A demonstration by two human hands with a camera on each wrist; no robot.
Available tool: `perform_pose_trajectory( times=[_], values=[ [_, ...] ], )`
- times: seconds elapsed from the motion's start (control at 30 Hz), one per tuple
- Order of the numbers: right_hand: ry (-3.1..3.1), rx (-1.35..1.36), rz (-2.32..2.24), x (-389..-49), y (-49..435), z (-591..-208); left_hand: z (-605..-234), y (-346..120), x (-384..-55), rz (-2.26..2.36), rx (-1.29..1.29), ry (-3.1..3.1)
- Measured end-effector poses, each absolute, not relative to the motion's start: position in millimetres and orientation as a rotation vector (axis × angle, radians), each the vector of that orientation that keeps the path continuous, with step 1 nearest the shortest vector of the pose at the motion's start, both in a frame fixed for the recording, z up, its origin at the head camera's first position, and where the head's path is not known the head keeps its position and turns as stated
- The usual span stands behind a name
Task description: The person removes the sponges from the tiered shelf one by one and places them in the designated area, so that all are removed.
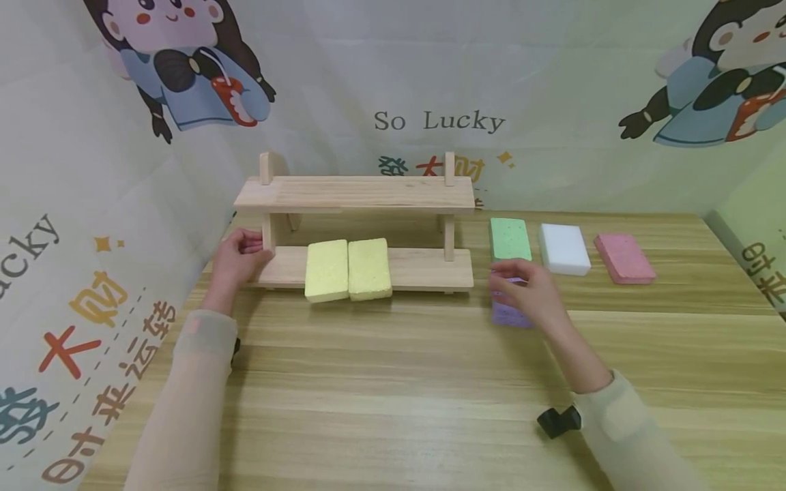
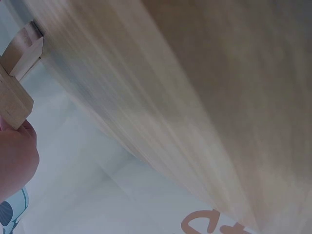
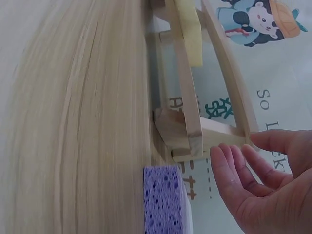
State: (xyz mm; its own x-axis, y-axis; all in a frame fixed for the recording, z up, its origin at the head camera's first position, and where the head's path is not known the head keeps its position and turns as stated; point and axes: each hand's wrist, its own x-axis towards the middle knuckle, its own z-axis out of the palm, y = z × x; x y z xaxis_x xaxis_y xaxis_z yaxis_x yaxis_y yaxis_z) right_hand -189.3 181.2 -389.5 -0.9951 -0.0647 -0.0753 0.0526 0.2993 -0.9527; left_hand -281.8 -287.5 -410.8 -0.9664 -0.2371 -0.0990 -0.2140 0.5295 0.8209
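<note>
A two-tier wooden shelf [image 1: 356,194] stands toward the back of the table. My left hand [image 1: 238,262] grips its left end by the side upright, and in the left wrist view the fingers meet the wood at the frame's edge. Two yellow sponges, a left one [image 1: 327,271] and a right one [image 1: 370,270], lie side by side on the lower board, overhanging its front. Over a purple sponge [image 1: 512,316], partly hidden, hovers my right hand [image 1: 533,292]. The right wrist view shows its fingers loosely bent, thumb apart, nothing between them.
Behind the purple sponge lies a green sponge [image 1: 510,239]. A white sponge [image 1: 563,249] and a pink sponge [image 1: 625,259] continue the row to the right. A printed cloth [image 1: 442,75] hangs behind the wooden table [image 1: 381,389].
</note>
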Motion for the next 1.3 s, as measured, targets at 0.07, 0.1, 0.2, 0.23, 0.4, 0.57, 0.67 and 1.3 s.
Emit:
perform_pose_trajectory(
  times=[0.07, 0.1, 0.2, 0.23, 0.4, 0.57, 0.67, 1.3],
  values=[
    [2.451, -0.022, -1.806, -191, 177, -390, -411, -288, -282, -1.465, 0.401, -2.720],
    [2.449, -0.030, -1.808, -192, 175, -391, -411, -288, -282, -1.467, 0.399, -2.719],
    [2.417, -0.037, -1.836, -194, 168, -391, -411, -288, -283, -1.466, 0.396, -2.717],
    [2.400, -0.038, -1.850, -194, 165, -392, -411, -288, -283, -1.465, 0.395, -2.717],
    [2.316, -0.036, -1.926, -196, 154, -394, -411, -288, -283, -1.451, 0.398, -2.721],
    [2.280, -0.035, -1.944, -197, 142, -396, -409, -287, -283, -1.446, 0.407, -2.728],
    [2.257, -0.048, -1.961, -199, 135, -397, -408, -286, -282, -1.448, 0.414, -2.732],
    [2.147, -0.058, -2.005, -205, 85, -408, -409, -286, -281, -1.465, 0.425, -2.732]
  ],
)
